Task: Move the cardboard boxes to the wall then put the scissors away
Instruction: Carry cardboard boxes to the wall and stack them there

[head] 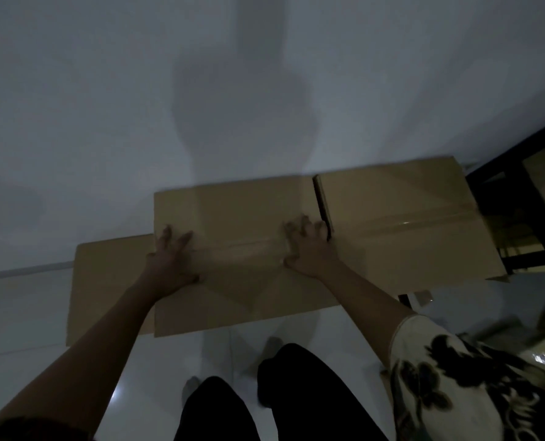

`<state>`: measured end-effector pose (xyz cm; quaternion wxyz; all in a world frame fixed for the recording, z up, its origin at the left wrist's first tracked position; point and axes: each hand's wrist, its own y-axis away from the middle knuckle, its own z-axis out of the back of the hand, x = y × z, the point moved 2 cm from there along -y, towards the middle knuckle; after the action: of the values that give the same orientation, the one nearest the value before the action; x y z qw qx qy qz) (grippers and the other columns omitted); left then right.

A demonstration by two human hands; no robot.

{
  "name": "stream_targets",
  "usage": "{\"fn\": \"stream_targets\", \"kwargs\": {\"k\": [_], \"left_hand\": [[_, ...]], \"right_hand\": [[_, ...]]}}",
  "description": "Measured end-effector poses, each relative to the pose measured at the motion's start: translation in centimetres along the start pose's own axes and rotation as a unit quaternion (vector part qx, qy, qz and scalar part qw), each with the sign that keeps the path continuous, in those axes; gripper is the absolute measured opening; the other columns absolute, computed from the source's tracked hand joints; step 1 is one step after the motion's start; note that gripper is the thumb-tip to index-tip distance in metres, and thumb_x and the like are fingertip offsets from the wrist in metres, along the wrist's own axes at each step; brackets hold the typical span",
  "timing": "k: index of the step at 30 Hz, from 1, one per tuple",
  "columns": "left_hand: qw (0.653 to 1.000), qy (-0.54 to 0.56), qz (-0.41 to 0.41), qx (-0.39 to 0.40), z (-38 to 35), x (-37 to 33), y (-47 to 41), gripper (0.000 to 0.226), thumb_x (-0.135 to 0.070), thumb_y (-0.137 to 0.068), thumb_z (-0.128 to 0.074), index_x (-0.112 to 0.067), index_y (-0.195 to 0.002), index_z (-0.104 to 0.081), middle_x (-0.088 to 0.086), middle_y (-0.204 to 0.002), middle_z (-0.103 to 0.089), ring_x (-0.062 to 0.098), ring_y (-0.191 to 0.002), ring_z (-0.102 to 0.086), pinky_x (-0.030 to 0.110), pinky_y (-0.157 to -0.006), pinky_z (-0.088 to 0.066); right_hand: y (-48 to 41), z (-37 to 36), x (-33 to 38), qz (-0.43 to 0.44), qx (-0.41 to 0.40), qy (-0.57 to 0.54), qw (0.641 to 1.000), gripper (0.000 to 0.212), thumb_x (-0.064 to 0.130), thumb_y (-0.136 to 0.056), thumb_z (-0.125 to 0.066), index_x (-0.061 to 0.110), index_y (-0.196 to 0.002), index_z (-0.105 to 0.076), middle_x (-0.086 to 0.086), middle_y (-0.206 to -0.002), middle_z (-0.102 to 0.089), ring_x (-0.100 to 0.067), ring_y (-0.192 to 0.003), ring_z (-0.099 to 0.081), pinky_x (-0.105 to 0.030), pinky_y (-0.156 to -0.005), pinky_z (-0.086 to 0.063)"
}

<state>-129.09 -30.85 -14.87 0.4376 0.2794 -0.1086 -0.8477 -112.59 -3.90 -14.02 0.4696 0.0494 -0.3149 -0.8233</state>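
Against the pale wall [105,90] at twelve o'clock, the head view shows the middle box [242,214] standing on the white floor [23,316]. The left grip [172,262] lies at nine o'clock on its taped top, fingers spread flat and holding nothing. The right grip [306,249] presses at three o'clock, also spread and empty, beside a narrow dark gap to the right box [398,214]. A lower left box [105,281] sits at eight o'clock, touching the middle one. Dark shelving [519,173] stands at three o'clock. Blur softens the fingers.
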Motion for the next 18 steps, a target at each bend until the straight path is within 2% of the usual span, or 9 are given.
{"fn": "stream_targets", "kwargs": {"k": [3, 6, 9, 12, 18], "left_hand": [[0.999, -0.025, 0.019, 0.018, -0.1, -0.5, -0.5, 0.108, -0.032, -0.074, -0.082, -0.023, -0.155, -0.011, 0.021, -0.159, 0.012, 0.036, -0.148, -0.002, 0.050, -0.110, -0.027], [0.997, -0.059, 0.026, 0.029, -0.4, -0.3, -0.5, 0.105, -0.040, -0.076, -0.078, -0.025, -0.155, -0.009, 0.023, -0.158, 0.013, 0.037, -0.148, -0.001, 0.050, -0.112, -0.023], [0.998, -0.056, 0.032, 0.022, -1.1, 0.6, 0.8, 0.108, -0.051, -0.074, -0.075, -0.027, -0.154, -0.007, 0.023, -0.158, 0.015, 0.041, -0.147, 0.002, 0.052, -0.117, -0.013], [0.999, -0.032, 0.026, 0.030, -2.0, 0.9, 2.4, 0.114, -0.055, -0.071, -0.077, -0.028, -0.154, -0.004, 0.023, -0.157, 0.021, 0.041, -0.146, 0.009, 0.051, -0.118, -0.004], [0.999, 0.005, -0.002, 0.040, -2.3, 0.9, 3.0, 0.117, -0.045, -0.069, -0.082, -0.023, -0.155, -0.006, 0.018, -0.158, 0.018, 0.038, -0.147, 0.006, 0.051, -0.118, -0.007]], "right_hand": [[1.5, -1.1, 2.3, 0.039, 0.018, 0.055, 0.998, 0.102, 0.061, -0.082, -0.063, 0.032, -0.155, 0.002, -0.008, -0.162, 0.015, -0.045, -0.146, 0.008, -0.063, -0.110, -0.017], [2.9, -3.5, 4.5, 0.089, 0.050, 0.115, 0.988, 0.119, 0.069, -0.073, -0.067, 0.034, -0.153, 0.013, -0.013, -0.159, 0.025, -0.050, -0.143, 0.016, -0.071, -0.108, -0.013], [3.9, -5.6, 5.8, 0.106, 0.047, 0.173, 0.978, 0.138, 0.077, -0.059, -0.071, 0.036, -0.148, 0.026, -0.020, -0.154, 0.033, -0.054, -0.139, 0.024, -0.078, -0.102, -0.012], [4.0, -5.5, 6.2, 0.089, 0.055, 0.177, 0.979, 0.146, 0.066, -0.055, -0.081, 0.036, -0.146, 0.029, -0.019, -0.153, 0.036, -0.055, -0.138, 0.025, -0.080, -0.099, -0.015], [4.2, -5.1, 6.3, 0.065, 0.056, 0.177, 0.980, 0.144, 0.055, -0.060, -0.085, 0.039, -0.145, 0.030, -0.017, -0.152, 0.039, -0.051, -0.139, 0.025, -0.080, -0.100, -0.017]]}}
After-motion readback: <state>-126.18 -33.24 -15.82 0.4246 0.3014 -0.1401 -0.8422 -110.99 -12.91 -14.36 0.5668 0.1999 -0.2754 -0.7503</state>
